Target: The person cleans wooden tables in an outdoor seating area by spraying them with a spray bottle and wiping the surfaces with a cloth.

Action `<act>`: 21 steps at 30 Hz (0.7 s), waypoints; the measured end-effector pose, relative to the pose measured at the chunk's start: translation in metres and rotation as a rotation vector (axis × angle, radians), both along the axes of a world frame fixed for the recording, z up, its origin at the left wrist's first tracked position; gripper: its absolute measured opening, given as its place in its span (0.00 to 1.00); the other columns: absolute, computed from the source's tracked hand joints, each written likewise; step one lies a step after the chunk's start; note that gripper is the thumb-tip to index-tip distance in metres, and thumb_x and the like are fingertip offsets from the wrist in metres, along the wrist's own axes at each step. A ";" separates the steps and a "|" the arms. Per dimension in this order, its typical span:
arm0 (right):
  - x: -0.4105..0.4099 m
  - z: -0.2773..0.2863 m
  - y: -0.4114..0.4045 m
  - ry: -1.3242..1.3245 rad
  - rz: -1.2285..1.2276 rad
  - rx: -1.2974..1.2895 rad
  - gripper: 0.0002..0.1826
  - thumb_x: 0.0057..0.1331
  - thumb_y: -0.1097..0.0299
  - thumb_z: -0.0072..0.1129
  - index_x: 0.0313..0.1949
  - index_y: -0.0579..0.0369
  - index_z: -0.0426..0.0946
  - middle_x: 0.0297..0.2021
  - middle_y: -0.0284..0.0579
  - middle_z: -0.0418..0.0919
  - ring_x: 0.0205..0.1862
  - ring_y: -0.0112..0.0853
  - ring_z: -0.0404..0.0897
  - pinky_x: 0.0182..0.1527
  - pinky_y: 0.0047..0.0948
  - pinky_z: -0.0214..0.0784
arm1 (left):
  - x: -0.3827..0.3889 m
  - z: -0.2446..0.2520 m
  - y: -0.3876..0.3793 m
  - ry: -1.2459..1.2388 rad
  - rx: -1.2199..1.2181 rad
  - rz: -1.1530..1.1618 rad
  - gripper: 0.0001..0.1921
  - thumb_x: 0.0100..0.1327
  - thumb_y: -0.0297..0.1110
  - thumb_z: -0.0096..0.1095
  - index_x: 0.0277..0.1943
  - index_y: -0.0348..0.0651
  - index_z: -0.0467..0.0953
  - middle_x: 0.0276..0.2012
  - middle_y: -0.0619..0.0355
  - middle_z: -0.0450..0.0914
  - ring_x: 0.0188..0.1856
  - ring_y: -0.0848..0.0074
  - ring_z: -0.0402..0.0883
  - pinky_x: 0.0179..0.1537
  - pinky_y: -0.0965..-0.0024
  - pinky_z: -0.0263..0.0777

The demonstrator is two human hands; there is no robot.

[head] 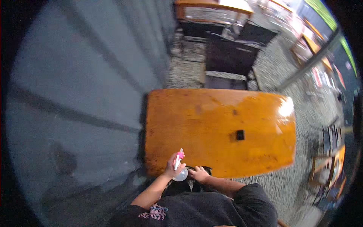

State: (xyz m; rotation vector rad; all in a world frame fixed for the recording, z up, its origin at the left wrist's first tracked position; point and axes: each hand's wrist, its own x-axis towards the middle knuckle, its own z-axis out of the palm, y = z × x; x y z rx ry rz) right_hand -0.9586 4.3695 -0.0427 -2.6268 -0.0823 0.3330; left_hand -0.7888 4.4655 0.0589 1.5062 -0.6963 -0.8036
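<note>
A spray bottle (180,174) with a translucent body and a pink and white trigger head is in my left hand (171,167), above the near left edge of a wooden table (192,122). My right hand (200,174) is beside it at the same edge, its fingers curled over a dark object (208,170). Whether that object is a chair back or a cloth I cannot tell. Farther in on the tabletop, right of the middle, is a small black block-like object (240,135), apart from both hands.
A grey sheet wall (85,93) runs close along the table's left side. Dark chairs (231,56) stand beyond the far edge, with another wooden table (210,4) behind them. Gravel (184,73) covers the ground. To the right are a slanting grey pole (309,61) and wooden furniture (322,167).
</note>
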 end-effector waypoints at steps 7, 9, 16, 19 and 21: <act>0.190 -0.052 -0.104 -0.094 0.350 0.245 0.08 0.49 0.61 0.49 0.25 0.47 0.76 0.23 0.48 0.74 0.31 0.39 0.75 0.33 0.37 0.67 | -0.004 -0.030 0.099 -0.167 0.082 0.471 0.28 0.46 0.21 0.61 0.52 0.39 0.61 0.46 0.55 0.70 0.41 0.78 0.69 0.39 0.75 0.64; 0.249 -0.028 -0.156 -0.127 -0.027 -0.219 0.06 0.52 0.69 0.45 0.27 0.52 0.72 0.24 0.46 0.73 0.26 0.39 0.73 0.28 0.36 0.66 | -0.030 -0.045 0.133 0.027 0.042 0.630 0.28 0.45 0.23 0.61 0.52 0.40 0.62 0.44 0.57 0.72 0.33 0.83 0.68 0.35 0.76 0.65; 0.345 -0.001 -0.227 -0.337 -0.713 -0.570 0.14 0.58 0.67 0.43 0.45 0.45 0.67 0.45 0.46 0.66 0.36 0.44 0.71 0.39 0.38 0.67 | -0.081 -0.039 0.136 0.138 0.260 0.767 0.25 0.48 0.25 0.60 0.51 0.41 0.64 0.32 0.63 0.71 0.24 0.84 0.67 0.24 0.78 0.64; 0.372 -0.028 -0.184 -0.293 -0.656 -0.370 0.16 0.56 0.66 0.47 0.45 0.49 0.68 0.38 0.45 0.69 0.38 0.41 0.70 0.31 0.37 0.66 | -0.084 -0.044 0.134 0.217 0.196 0.804 0.22 0.50 0.24 0.58 0.50 0.40 0.64 0.22 0.67 0.66 0.20 0.86 0.64 0.21 0.79 0.63; 0.354 -0.037 -0.111 -0.310 -0.371 -0.313 0.09 0.57 0.67 0.44 0.36 0.55 0.69 0.30 0.52 0.70 0.32 0.43 0.70 0.29 0.39 0.65 | -0.084 -0.043 0.135 0.390 0.093 0.855 0.21 0.50 0.24 0.57 0.49 0.39 0.65 0.23 0.67 0.66 0.20 0.86 0.64 0.23 0.80 0.62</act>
